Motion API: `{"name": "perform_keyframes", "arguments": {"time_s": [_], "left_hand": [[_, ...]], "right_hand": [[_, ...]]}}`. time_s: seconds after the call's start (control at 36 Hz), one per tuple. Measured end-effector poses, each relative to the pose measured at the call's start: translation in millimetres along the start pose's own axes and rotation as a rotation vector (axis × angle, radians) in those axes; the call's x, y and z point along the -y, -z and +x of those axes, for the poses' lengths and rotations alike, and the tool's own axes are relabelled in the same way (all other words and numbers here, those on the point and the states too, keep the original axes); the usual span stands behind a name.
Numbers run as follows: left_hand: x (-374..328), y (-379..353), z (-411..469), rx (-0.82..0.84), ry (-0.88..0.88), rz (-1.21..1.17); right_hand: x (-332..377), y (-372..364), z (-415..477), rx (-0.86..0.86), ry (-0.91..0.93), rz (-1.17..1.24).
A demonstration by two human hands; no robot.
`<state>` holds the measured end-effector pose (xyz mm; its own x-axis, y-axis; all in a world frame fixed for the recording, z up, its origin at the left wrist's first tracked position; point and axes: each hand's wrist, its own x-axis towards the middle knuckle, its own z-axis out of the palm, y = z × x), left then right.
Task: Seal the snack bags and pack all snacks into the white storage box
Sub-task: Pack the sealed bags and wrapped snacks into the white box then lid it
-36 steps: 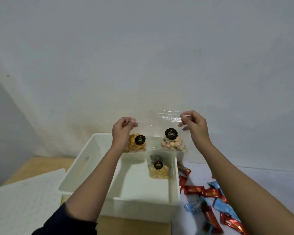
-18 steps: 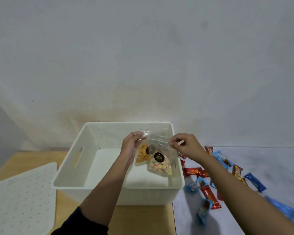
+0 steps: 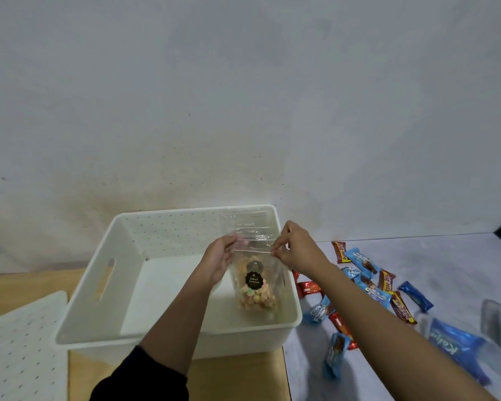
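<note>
A white storage box (image 3: 99,287) with dotted walls stands on the table in front of me. Inside its right half hangs a clear zip snack bag (image 3: 255,285) with pastel biscuits and a black round label; at least one more clear bag sits behind it. My left hand (image 3: 219,260) pinches the bag's top left corner. My right hand (image 3: 297,248) pinches the top right corner at the zip strip. The bag's bottom is low inside the box, near its floor.
Several red and blue wrapped snacks (image 3: 368,285) lie scattered on the grey surface right of the box. A larger blue pack (image 3: 457,350) lies at the far right. The white perforated lid (image 3: 21,348) rests at the left on the wooden tabletop (image 3: 32,285).
Both hands have lowered the clear bag from above the box down into its right half. My view has tilted down, so more snacks show on the right.
</note>
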<state>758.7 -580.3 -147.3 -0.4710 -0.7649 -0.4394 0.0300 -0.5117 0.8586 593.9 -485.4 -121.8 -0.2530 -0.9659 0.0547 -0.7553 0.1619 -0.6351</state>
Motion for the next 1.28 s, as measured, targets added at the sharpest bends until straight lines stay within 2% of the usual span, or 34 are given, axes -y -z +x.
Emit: {"name": "perform_keyframes", "arguments": {"time_s": [0.31, 0.5, 0.75, 1.0, 1.28], "left_hand": [[12.5, 12.1, 7.3, 0.038, -0.016, 0.117], [12.6, 13.2, 9.7, -0.030, -0.010, 0.228], [8.8, 12.8, 0.2, -0.061, -0.073, 0.340], [10.5, 8.0, -8.5, -0.116, -0.145, 0.423], [4.5, -10.5, -30.8, -0.211, -0.173, 0.656]], "right_hand": [[-0.8, -21.9, 3.2, -0.155, -0.138, 0.044], [-3.1, -24.3, 10.5, -0.036, -0.228, -0.044], [4.2, -27.3, 5.4, -0.025, -0.257, -0.092], [7.5, -28.1, 1.1, 0.011, -0.306, -0.094], [11.8, -13.8, -14.9, 0.095, -0.273, -0.010]]}}
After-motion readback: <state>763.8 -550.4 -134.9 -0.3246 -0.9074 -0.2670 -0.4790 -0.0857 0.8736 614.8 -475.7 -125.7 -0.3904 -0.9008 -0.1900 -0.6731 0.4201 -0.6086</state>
